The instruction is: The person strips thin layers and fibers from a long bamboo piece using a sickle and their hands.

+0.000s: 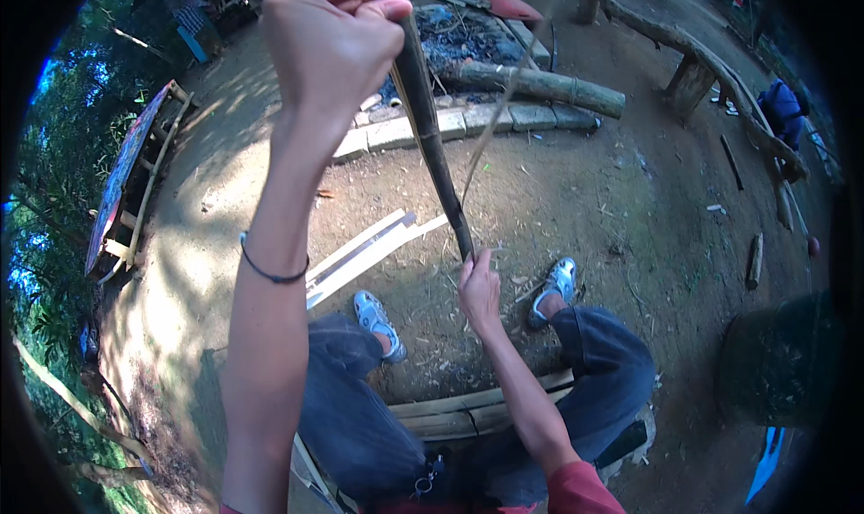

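Observation:
A long dark bamboo strip [427, 122] slants between my two hands in front of me. My left hand [331, 41], raised high, is closed around its upper end. Lower down, my right hand [480, 289] grips the other end between thumb and fingers. A thin pale sliver [490, 127] rises from near the lower part of the strip and bends up to the right, blurred at its top. Whether the sliver is still joined to the strip I cannot tell. No blade shows in my right hand; its palm side is hidden.
Several pale split bamboo pieces [360, 255] lie on the dirt by my left shoe [378, 323]. Ahead, a stone-edged fire pit [468, 122] has a thick bamboo pole [540, 86] across it. A log railing [670, 37] runs along the right, with a dark bin [778, 361] nearer.

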`<action>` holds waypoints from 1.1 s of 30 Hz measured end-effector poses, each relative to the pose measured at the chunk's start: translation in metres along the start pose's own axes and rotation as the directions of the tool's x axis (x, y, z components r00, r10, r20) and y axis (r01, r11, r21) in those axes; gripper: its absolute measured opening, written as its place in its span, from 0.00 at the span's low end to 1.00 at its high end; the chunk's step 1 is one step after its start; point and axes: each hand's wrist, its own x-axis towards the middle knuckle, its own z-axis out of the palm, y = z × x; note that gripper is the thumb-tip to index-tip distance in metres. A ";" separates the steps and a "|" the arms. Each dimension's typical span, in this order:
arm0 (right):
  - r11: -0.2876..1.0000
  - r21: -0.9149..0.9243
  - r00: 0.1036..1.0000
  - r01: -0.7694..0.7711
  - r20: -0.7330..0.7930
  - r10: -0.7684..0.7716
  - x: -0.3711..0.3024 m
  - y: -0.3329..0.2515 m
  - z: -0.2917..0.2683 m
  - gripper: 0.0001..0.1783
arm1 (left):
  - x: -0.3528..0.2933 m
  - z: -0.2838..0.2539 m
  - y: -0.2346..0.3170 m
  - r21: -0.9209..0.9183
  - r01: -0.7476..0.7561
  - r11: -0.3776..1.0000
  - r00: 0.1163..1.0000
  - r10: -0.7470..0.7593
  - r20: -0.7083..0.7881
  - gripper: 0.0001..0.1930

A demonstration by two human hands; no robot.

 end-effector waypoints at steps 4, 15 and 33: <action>0.959 0.267 0.993 -0.096 0.091 0.074 0.009 0.022 0.000 0.13 | 0.007 0.008 -0.014 -0.021 0.029 0.999 0.999 -0.029 -0.015 0.07; 0.970 0.227 0.993 0.087 0.055 -0.102 0.007 -0.085 -0.067 0.07 | 0.002 -0.004 -0.021 -0.083 0.070 0.994 0.997 -0.071 -0.011 0.07; 0.964 0.259 0.994 -0.064 -0.065 0.084 0.011 -0.026 -0.048 0.10 | 0.004 0.011 -0.021 -0.060 -0.006 0.998 0.999 0.009 0.043 0.10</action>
